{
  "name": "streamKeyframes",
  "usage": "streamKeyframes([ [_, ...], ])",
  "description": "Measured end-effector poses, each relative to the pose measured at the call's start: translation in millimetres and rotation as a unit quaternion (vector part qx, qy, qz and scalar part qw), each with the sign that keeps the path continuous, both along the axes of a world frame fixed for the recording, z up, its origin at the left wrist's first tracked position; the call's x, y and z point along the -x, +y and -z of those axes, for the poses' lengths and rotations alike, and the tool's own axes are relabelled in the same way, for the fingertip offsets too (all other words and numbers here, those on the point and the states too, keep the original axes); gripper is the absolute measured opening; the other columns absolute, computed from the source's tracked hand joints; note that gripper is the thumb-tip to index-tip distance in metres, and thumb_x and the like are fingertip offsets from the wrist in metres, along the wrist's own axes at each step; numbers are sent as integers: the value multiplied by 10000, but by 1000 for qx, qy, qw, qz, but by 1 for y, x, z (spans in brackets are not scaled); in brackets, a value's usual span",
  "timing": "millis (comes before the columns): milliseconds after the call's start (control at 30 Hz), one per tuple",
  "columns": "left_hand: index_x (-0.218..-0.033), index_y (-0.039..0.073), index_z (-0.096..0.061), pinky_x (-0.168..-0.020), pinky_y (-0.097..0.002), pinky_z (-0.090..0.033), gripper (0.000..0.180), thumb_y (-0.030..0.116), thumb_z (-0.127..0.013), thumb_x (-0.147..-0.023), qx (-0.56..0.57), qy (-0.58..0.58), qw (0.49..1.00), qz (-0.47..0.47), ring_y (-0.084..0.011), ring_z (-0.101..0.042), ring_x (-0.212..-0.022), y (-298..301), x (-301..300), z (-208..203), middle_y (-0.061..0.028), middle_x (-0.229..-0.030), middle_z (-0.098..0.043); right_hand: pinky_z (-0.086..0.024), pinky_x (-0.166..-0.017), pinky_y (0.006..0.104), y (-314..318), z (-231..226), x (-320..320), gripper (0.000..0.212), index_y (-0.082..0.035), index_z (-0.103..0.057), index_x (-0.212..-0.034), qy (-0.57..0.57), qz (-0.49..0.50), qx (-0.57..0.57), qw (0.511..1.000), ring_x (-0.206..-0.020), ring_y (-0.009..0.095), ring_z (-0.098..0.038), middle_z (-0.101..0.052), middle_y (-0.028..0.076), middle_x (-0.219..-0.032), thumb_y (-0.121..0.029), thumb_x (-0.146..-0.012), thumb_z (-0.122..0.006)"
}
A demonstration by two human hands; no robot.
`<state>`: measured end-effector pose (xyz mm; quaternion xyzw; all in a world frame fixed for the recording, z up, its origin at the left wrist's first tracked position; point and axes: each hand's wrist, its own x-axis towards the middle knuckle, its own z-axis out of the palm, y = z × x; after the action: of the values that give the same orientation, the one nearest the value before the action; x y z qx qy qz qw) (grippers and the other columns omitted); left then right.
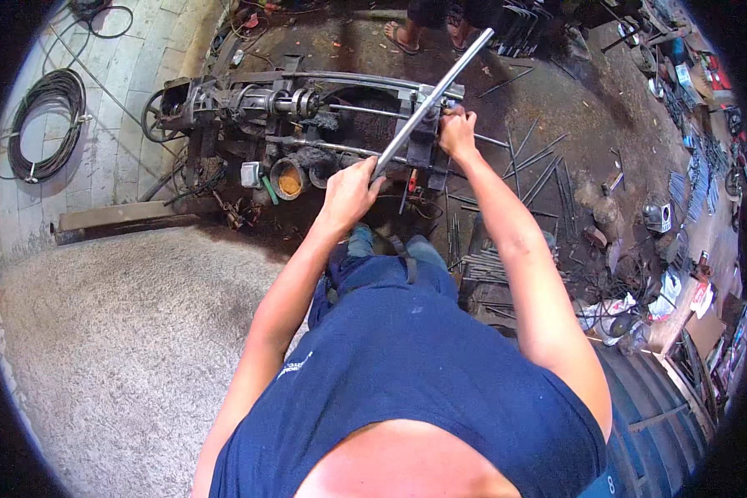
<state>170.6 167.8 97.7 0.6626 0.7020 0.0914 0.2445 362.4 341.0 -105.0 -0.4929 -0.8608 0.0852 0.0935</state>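
Note:
A long, shiny metal pipe slants up and to the right across the end of a greasy, rail-framed machine. Around the pipe's near end, my left hand is closed. My right hand is at the machine's right end, beside the pipe, with its fingers curled over a dark part that they mostly hide. Thin steel bars run along the machine toward a dark block between my hands. Below the rails sits a round tin of orange-yellow stuff, next to a green-handled tool.
Loose metal rods lie on the dark floor to the right, with more stacked near my legs. Coiled cable rests on pale tiles at far left. Another person's sandalled foot shows beyond the machine. Clutter lines the right side.

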Motion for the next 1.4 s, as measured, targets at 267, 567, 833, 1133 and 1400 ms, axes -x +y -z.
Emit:
streamKeyframes([
  [267,-1102,66,-598,-648,-446,-506,276,130,-598,-834,-106,140,984,-4,-349,-637,-742,29,40,20,-180,-851,-624,-326,-971,513,-15,-5,-16,257,-92,-650,-1025,-113,-37,-29,992,-1091,251,-481,-588,64,-1031,-137,-786,-570],
  [567,-1117,118,-619,-856,-467,-419,310,113,-585,-810,-168,287,937,107,-248,-599,-969,154,86,32,-64,-948,-634,-379,-885,502,-11,6,-13,192,-72,-685,-900,-27,-19,-13,999,-958,278,-585,-634,90,-931,-101,-729,-604],
  [833,-1129,121,-623,-963,-530,-372,320,76,-511,-833,-206,277,932,112,-234,-590,-1000,157,95,42,-61,-964,-623,-399,-847,491,-40,-6,-83,154,-83,-672,-845,-102,48,15,993,-977,271,-588,-645,85,-930,-142,-715,-614],
  [1133,-1400,91,-359,-1072,-544,-248,660,194,-628,-806,-304,147,940,45,-296,-376,-1298,120,78,17,-165,-1395,-401,-361,-829,513,-110,-15,-178,201,-50,-660,-902,-127,90,31,987,-998,313,-537,-596,115,-985,-101,-726,-578],
  [1400,-1369,-28,-351,-1036,-401,-350,609,110,-607,-834,-229,-30,944,-236,-388,-440,-1217,-84,157,65,-244,-1308,-453,-359,-793,507,-213,-41,-186,165,-57,-655,-855,-122,57,94,986,-962,303,-541,-583,121,-937,-141,-715,-633],
])
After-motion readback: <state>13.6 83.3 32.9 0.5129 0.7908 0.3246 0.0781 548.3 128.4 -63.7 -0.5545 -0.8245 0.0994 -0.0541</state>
